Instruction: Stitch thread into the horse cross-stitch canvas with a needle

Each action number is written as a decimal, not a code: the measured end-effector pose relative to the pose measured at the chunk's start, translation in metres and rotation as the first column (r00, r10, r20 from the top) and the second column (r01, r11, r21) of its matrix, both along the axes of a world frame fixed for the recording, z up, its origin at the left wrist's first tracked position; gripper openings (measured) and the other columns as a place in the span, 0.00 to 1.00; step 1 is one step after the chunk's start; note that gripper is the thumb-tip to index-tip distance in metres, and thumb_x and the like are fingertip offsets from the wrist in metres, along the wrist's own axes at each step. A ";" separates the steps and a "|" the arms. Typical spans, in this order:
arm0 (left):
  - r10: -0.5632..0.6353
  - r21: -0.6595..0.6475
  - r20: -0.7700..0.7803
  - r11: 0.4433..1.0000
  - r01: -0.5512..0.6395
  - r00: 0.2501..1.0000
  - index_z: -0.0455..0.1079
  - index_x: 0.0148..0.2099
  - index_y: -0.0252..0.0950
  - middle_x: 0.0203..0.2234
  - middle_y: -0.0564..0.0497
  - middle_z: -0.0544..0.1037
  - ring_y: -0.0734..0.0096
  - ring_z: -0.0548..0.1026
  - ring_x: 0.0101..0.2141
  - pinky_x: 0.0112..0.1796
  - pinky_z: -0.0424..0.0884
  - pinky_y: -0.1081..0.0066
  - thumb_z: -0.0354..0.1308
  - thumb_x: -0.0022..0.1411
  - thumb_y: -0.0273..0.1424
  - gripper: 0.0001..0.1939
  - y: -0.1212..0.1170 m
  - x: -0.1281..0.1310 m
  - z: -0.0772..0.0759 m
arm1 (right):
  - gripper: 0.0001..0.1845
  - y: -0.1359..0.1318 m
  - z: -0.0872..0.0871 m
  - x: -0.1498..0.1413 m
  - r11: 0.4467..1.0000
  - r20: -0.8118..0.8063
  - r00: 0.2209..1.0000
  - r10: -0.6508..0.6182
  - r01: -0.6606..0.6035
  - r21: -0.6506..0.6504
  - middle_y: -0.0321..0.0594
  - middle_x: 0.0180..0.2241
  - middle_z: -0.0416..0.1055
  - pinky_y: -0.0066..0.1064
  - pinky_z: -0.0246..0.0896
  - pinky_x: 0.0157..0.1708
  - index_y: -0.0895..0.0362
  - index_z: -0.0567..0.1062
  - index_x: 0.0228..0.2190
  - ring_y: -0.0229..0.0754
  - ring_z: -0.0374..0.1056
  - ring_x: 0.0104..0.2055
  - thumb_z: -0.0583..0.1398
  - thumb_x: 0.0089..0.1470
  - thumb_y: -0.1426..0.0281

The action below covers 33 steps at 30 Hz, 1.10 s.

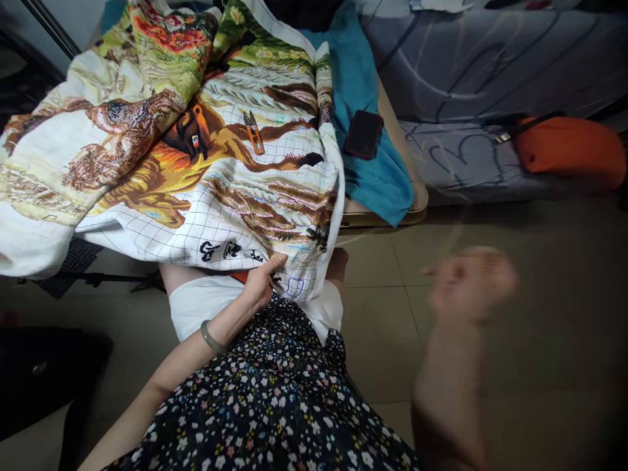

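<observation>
A large cross-stitch cloth (pixel 161 245), partly stitched with brown, orange and green pictures over a printed grid, spreads across the table and my lap. My left hand (pixel 262 278) grips its near edge, thumb on top and fingers hidden underneath. Off to the right, away from the cloth, my right hand (pixel 471 284) is raised above the floor and smeared by motion. It looks closed, with a small blurred tip sticking out to the left. Faint thread-like streaks show near it. On the cloth lie orange thread snips (pixel 254 134), their blades pointing away from me.
A dark phone (pixel 364 135) rests on a teal cloth (pixel 387 190) at the table's right side. Beyond stands a grey patterned sofa (pixel 471 72) with an orange pouch (pixel 569 152) on it. A black object (pixel 44 386) is at lower left, over the tiled floor (pixel 375 327).
</observation>
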State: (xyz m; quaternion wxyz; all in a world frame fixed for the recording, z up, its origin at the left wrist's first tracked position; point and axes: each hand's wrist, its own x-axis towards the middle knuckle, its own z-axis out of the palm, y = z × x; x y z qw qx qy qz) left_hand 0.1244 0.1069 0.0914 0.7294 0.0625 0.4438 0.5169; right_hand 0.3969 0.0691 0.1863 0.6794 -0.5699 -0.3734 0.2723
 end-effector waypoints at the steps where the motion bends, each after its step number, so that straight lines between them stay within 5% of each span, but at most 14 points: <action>1: -0.003 -0.004 0.003 1.000 0.003 1.000 0.77 0.35 0.33 0.36 0.44 0.82 0.54 0.75 0.51 0.55 0.66 0.60 0.75 0.35 0.29 0.20 0.000 0.000 0.001 | 0.09 0.008 -0.018 -0.026 0.993 0.007 0.996 0.086 -0.085 -0.078 0.24 0.11 0.54 0.25 0.59 0.15 0.52 0.68 0.23 0.30 0.49 0.11 0.63 0.51 0.68; 4: -0.011 -0.002 0.004 1.000 0.011 1.000 0.77 0.35 0.32 0.34 0.45 0.82 0.55 0.76 0.49 0.54 0.67 0.61 0.75 0.35 0.29 0.20 -0.001 -0.001 0.003 | 0.08 0.014 -0.054 -0.094 0.828 0.057 0.872 0.485 -0.438 -0.350 0.31 0.16 0.65 0.25 0.59 0.15 0.56 0.77 0.33 0.34 0.59 0.15 0.60 0.53 0.66; 6: -0.020 -0.005 0.000 1.000 0.020 1.000 0.77 0.35 0.31 0.33 0.45 0.82 0.55 0.77 0.48 0.53 0.68 0.61 0.75 0.35 0.30 0.21 -0.001 -0.001 0.004 | 0.12 0.010 -0.064 -0.121 0.775 0.166 0.795 0.584 -0.484 -0.407 0.34 0.18 0.69 0.26 0.61 0.19 0.58 0.79 0.37 0.34 0.63 0.18 0.58 0.55 0.66; 20: -0.009 -0.007 -0.012 1.000 0.009 1.000 0.77 0.33 0.32 0.30 0.48 0.81 0.66 0.78 0.34 0.45 0.70 0.67 0.74 0.36 0.29 0.18 -0.001 0.001 0.002 | 0.14 0.013 -0.069 -0.141 0.808 0.389 0.726 0.567 -0.398 -0.435 0.39 0.24 0.77 0.28 0.64 0.27 0.57 0.81 0.36 0.40 0.71 0.25 0.56 0.57 0.67; 26: 0.020 0.001 -0.039 1.000 -0.020 0.999 0.76 0.31 0.32 0.29 0.49 0.81 0.68 0.77 0.32 0.42 0.71 0.68 0.75 0.34 0.29 0.18 -0.002 0.003 0.005 | 0.13 0.010 -0.063 -0.155 0.872 0.593 0.663 0.457 -0.203 -0.445 0.36 0.20 0.74 0.30 0.60 0.30 0.57 0.78 0.40 0.41 0.70 0.23 0.57 0.55 0.71; 29: 0.022 0.004 -0.040 1.000 -0.021 0.999 0.76 0.32 0.32 0.29 0.50 0.81 0.69 0.77 0.30 0.39 0.71 0.68 0.75 0.34 0.30 0.19 -0.003 0.003 0.004 | 0.16 0.008 -0.062 -0.160 0.858 0.562 0.685 0.464 -0.188 -0.479 0.33 0.18 0.72 0.29 0.59 0.29 0.57 0.73 0.46 0.41 0.69 0.22 0.56 0.56 0.71; 33: -0.018 -0.024 -0.064 1.000 0.016 0.998 0.75 0.31 0.31 0.25 0.52 0.78 0.72 0.74 0.25 0.34 0.69 0.69 0.75 0.35 0.31 0.18 -0.002 0.002 0.000 | 0.07 0.007 -0.067 -0.160 0.808 0.385 0.758 0.527 -0.306 -0.504 0.34 0.19 0.72 0.28 0.60 0.26 0.55 0.72 0.36 0.39 0.68 0.22 0.55 0.57 0.68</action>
